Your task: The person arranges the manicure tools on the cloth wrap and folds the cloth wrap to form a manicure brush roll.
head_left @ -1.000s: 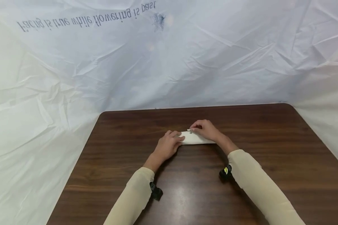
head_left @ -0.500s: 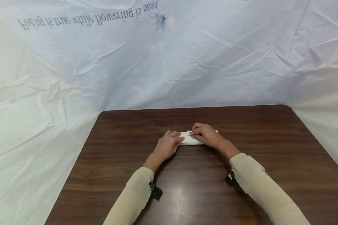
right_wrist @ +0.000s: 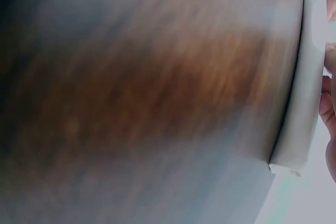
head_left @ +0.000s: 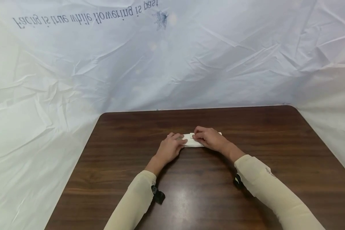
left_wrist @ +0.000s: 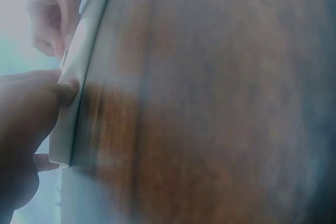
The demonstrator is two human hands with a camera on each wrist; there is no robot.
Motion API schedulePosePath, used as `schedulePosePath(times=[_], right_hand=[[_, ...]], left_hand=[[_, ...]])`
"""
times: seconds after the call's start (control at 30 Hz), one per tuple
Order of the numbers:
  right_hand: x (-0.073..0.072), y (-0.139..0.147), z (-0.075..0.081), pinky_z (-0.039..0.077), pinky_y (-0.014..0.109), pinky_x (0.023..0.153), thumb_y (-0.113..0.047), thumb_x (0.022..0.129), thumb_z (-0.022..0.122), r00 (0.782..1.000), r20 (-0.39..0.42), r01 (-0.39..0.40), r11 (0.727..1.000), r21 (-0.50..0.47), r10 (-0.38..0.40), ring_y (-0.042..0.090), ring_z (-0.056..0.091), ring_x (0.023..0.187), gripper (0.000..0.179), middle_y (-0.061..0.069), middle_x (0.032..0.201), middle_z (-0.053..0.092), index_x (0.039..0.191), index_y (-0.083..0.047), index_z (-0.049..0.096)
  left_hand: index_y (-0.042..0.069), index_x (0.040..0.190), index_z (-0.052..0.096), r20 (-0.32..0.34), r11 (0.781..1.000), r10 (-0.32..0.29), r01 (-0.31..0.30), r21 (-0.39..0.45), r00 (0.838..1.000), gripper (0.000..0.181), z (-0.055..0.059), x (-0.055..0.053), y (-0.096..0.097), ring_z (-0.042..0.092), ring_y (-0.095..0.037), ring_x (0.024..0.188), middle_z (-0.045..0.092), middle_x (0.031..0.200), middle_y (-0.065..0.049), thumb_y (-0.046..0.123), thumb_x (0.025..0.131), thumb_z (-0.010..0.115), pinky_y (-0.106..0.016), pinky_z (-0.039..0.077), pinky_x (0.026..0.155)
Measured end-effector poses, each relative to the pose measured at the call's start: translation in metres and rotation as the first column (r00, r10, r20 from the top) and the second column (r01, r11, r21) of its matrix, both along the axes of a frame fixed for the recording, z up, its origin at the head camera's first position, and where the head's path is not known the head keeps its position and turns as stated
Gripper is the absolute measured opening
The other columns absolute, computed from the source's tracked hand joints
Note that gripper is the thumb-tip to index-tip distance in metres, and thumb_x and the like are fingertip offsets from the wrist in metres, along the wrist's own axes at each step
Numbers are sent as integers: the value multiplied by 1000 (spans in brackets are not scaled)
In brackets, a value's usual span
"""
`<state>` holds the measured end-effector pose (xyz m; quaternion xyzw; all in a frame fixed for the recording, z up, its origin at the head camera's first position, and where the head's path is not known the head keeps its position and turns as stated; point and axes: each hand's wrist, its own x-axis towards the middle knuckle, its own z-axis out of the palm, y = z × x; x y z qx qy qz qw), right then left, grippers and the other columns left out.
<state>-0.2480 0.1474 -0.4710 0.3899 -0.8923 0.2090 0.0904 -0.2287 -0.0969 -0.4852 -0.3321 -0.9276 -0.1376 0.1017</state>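
Observation:
A long, narrow white pouch (head_left: 192, 143) lies flat on the brown table, its length running left to right. My left hand (head_left: 170, 147) holds its left end, and the thumb (left_wrist: 67, 94) presses on its surface in the left wrist view. At the pouch's upper edge, my right hand (head_left: 211, 138) pinches a small white flap (head_left: 191, 135) between thumb and fingers and presses it down on the pouch. The right hand covers much of the pouch's right part. In the right wrist view the pouch (right_wrist: 300, 93) reaches along the right side, with fingers behind it.
The dark wood-grain table (head_left: 126, 134) has rounded far corners. Behind it hangs a creased white sheet (head_left: 172, 64) with mirrored lettering. A small black wrist camera (head_left: 158, 195) sits on the left sleeve, another (head_left: 238, 181) on the right sleeve.
My right hand has come slightly nearer and lower, folding the flap down over the pouch; a dark round snap seen earlier is now covered. The left hand has stayed in place.

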Motion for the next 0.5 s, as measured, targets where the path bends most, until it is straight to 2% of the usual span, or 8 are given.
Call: schedulePosePath(times=[0.27,0.5], right_hand=[[-1,-3,-5,51,25,66,-15,100,65,1000,-27,-11,998,68,13,9,60,74,14,2,111,62,105,-11,77],[12,-1,-20,54,26,68,-13,98,68,998,-12,67,997,-24,-68,11,65,78,9,2,110,63,99,-12,77]], left_hand=[[22,124,75,0,1000,-11,11,-15,1000,25,-2,-1,-4,61,-25,117,67,133,-1,24,100,66,-40,60,84],[20,125,74,12,999,-48,48,3,999,26,-8,5,-1,61,-26,120,67,135,-3,22,100,65,-39,59,89]])
